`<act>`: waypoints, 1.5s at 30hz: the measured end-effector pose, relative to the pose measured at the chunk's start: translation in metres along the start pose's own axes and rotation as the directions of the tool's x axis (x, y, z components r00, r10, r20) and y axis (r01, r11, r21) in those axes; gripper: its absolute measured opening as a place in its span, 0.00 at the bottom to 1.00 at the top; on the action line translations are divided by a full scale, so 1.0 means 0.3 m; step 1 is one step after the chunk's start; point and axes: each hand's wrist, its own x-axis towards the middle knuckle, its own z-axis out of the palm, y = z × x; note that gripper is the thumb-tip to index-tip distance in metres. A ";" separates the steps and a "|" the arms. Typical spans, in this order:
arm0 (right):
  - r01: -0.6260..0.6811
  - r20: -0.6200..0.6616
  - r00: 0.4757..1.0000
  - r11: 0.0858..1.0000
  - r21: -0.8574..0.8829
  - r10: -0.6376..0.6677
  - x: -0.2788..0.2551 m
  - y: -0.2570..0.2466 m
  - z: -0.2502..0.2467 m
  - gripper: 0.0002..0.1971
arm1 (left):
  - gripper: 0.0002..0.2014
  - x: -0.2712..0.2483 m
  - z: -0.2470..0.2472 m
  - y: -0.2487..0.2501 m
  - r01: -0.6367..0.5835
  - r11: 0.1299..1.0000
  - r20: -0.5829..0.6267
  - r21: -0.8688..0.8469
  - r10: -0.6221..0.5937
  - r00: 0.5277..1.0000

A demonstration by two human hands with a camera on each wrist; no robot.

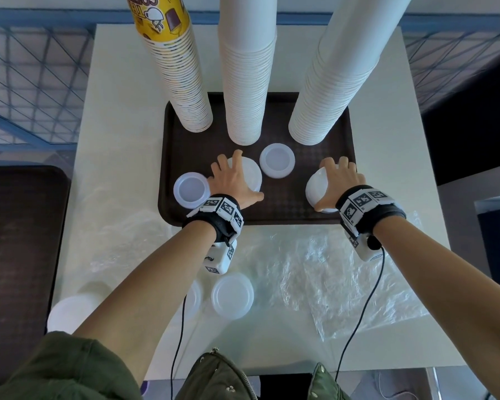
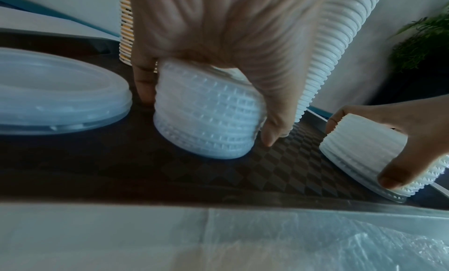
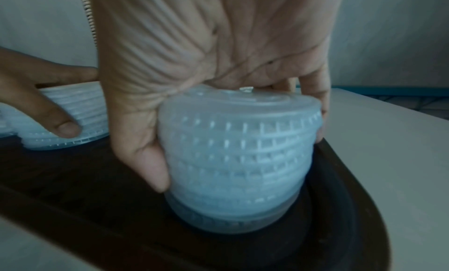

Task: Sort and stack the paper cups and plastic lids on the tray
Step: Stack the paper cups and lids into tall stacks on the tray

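Cup stacks (image 1: 247, 90) behind; loose lids (image 1: 232, 295) nr edge.

A white bench (image 1: 122, 116) stands in even daylight. Beyond its far edge runs a blue strip (image 1: 70, 18), with a blue wire grid (image 1: 32, 88) on either side. A dark seat (image 1: 18, 232) sits beside it at left. A green plant (image 2: 422, 42) stands against a pale wall (image 2: 401, 11).

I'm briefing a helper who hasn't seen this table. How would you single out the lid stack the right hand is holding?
Find the brown tray under the three tall cup columns. At its near right corner, the right hand holds a lid stack. Unlike the lid stack under the left hand mid-tray, it sits right at the tray's rim.
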 end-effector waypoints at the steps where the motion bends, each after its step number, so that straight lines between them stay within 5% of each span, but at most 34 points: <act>1: 0.005 -0.002 1.000 1.000 0.001 -0.005 -0.003 0.003 -0.003 0.50 | 0.52 0.000 -0.002 0.000 -0.002 1.000 -0.001 0.003 0.002 1.000; 9: 0.057 -0.095 0.994 0.988 0.146 -0.044 -0.058 0.033 -0.054 0.65 | 0.60 -0.031 -0.039 -0.001 -0.060 0.998 -0.080 0.024 0.062 0.995; 16: 0.099 -0.125 0.989 0.973 0.209 -0.073 -0.098 0.064 -0.030 0.54 | 0.53 -0.057 -0.037 -0.029 -0.171 0.984 -0.094 0.056 0.176 0.980; 24: 0.071 -0.046 0.997 0.975 0.210 -0.062 -0.067 0.060 -0.007 0.41 | 0.48 -0.040 -0.015 -0.027 -0.108 0.994 -0.025 -0.034 0.107 0.994; 31: 0.057 -0.034 0.998 0.979 0.198 -0.052 -0.065 0.060 -0.013 0.43 | 0.49 -0.035 -0.003 -0.024 -0.071 0.997 -0.021 -0.020 0.071 0.997; 36: 0.052 -0.038 0.998 0.978 0.202 -0.045 -0.086 0.062 -0.029 0.55 | 0.54 -0.050 -0.022 -0.019 -0.095 0.995 -0.046 0.044 0.097 0.994; 40: 0.079 -0.139 0.989 0.983 0.169 -0.055 -0.121 0.061 -0.046 0.61 | 0.54 -0.075 -0.064 -0.023 -0.120 0.992 -0.056 0.029 0.122 0.991; 45: 0.157 -0.349 0.933 0.969 0.189 -0.083 -0.190 0.028 -0.088 0.55 | 0.44 -0.119 -0.171 -0.060 -0.172 0.979 -0.121 -0.108 0.159 0.980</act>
